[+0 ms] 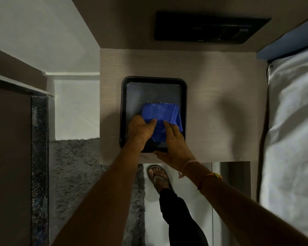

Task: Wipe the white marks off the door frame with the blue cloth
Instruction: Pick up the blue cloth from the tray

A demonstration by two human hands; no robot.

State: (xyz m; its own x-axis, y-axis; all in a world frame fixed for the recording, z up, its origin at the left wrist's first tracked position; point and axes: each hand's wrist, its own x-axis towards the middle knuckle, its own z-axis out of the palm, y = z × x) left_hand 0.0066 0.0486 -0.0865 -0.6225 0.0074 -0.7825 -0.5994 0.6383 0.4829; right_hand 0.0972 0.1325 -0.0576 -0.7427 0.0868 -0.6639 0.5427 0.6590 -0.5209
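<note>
A folded blue cloth lies in the near right part of a black tray on a small wooden bedside table. My left hand rests on the cloth's left edge, its fingers curled onto the fabric. My right hand lies flat on the cloth's near right part, with its thumb at the tray's front rim. A dark door frame with a speckled face runs down the left side; no white marks can be made out on it in this dim view.
A bed with white bedding borders the table on the right. A black switch panel sits on the wall behind the table. A grey shaggy rug covers the floor on the left. My sandalled foot stands below the table edge.
</note>
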